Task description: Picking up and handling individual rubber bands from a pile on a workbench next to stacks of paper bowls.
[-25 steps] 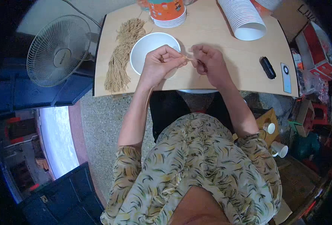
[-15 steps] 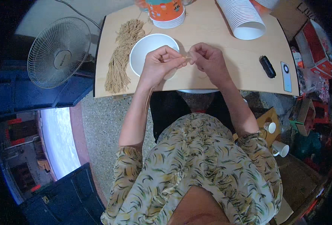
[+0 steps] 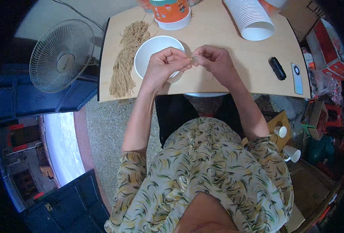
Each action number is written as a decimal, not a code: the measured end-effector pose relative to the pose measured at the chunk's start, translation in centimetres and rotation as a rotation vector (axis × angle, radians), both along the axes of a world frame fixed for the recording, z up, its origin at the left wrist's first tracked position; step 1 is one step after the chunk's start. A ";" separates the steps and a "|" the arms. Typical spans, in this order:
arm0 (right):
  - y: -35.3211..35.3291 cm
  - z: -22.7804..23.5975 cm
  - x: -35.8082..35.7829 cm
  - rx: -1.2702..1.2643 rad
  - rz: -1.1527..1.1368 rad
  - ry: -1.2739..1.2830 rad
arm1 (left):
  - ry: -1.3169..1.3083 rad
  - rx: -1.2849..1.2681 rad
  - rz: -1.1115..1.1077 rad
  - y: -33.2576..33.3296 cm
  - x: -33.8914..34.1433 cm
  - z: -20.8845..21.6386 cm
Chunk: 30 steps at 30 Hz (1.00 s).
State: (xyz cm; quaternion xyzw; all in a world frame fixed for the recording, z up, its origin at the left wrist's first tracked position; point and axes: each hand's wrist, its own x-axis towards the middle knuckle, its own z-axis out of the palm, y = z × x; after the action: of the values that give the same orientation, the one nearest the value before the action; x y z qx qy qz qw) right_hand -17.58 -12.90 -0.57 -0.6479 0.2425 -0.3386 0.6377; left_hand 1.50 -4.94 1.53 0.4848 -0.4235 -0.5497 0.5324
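My left hand (image 3: 162,70) and my right hand (image 3: 216,66) meet above the table's near part, each closed in a pinch. Between their fingertips shows a small pale, yellowish bit, too tiny to name. A wide white tub (image 3: 150,50) stands under and behind my left hand, partly covered by it. To the left of that tub lies a long heap of beige, string-like strands (image 3: 122,79).
Behind the tub rises a stack of orange-printed tubs (image 3: 172,13). A stack of white tubs (image 3: 253,19) lies on its side at the back right. A black case (image 3: 277,68) and a phone (image 3: 297,79) lie near the table's right edge. A fan (image 3: 63,58) stands at left.
My right hand has shifted slightly left, bringing its fingertips closer to those of my left hand. Both hands stay pinched.
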 end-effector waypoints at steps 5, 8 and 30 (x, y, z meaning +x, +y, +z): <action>0.1 -0.1 0.3 -0.016 -0.028 -0.041 | -0.030 0.040 -0.044 0.0 0.3 0.7; 0.0 -0.3 0.2 -0.023 -0.068 -0.025 | -0.091 0.089 -0.119 -0.1 0.6 0.9; 0.0 0.0 0.2 -0.039 -0.119 0.018 | -0.115 0.137 -0.091 0.2 0.2 1.1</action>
State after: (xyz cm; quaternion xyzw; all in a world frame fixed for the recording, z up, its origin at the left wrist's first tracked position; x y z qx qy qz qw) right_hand -17.37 -12.94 -0.61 -0.6476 0.2797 -0.3750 0.6015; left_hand 1.68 -4.78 2.61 0.5310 -0.4363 -0.5724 0.4473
